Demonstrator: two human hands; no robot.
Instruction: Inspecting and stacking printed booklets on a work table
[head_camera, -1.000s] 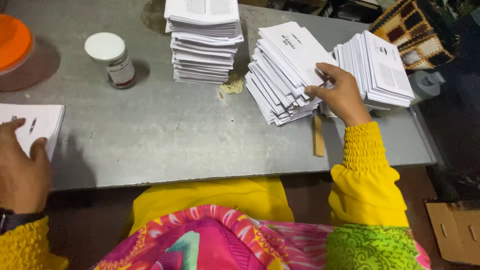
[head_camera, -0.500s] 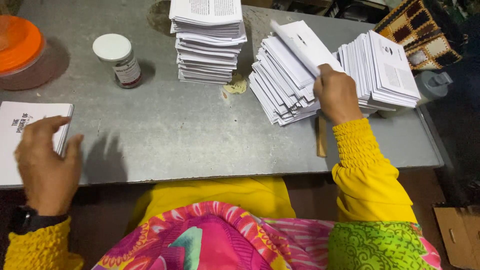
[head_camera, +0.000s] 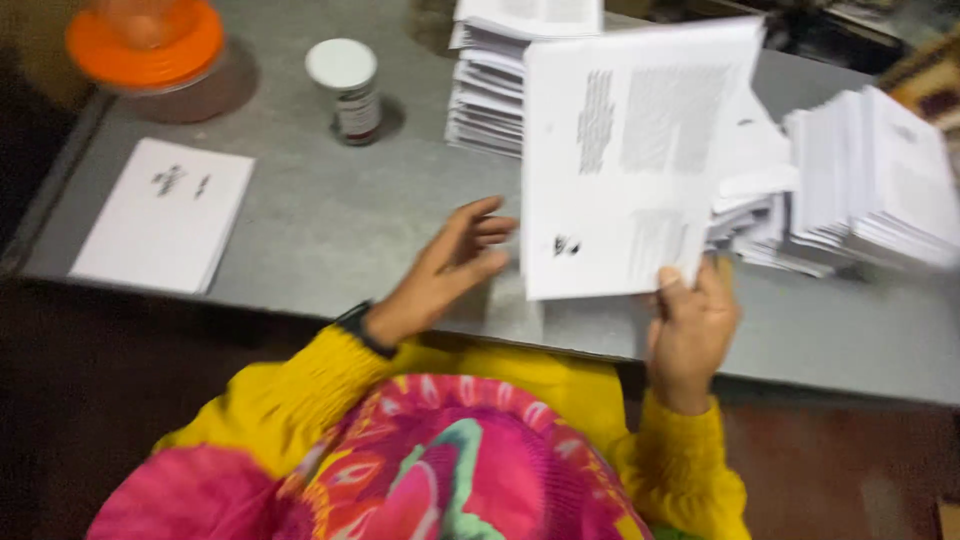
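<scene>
Currently two containers stand at the far left of the grey bench (head_camera: 330, 230): an orange lidded tub (head_camera: 145, 45), blurred, contents not discernible, and a small jar with a white cap (head_camera: 345, 88), closed, holding something dark as far as its wall shows. Right hand (head_camera: 692, 330) is clamped on the lower edge of a printed white sheet (head_camera: 630, 150), thumb in front and fingers behind, holding it raised and nearly upright above the bench. Left hand (head_camera: 448, 268) hovers just left of the sheet, palm turned toward it, fingers (head_camera: 490, 232) spread apart and holding nothing; contact with the sheet cannot be told through the blur. Behind the sheet sits a squared stack of leaflets (head_camera: 490, 95); to the right, a fanned stack (head_camera: 870, 180). A single white sheet (head_camera: 165, 215) lies flat near the bench's left edge.
</scene>
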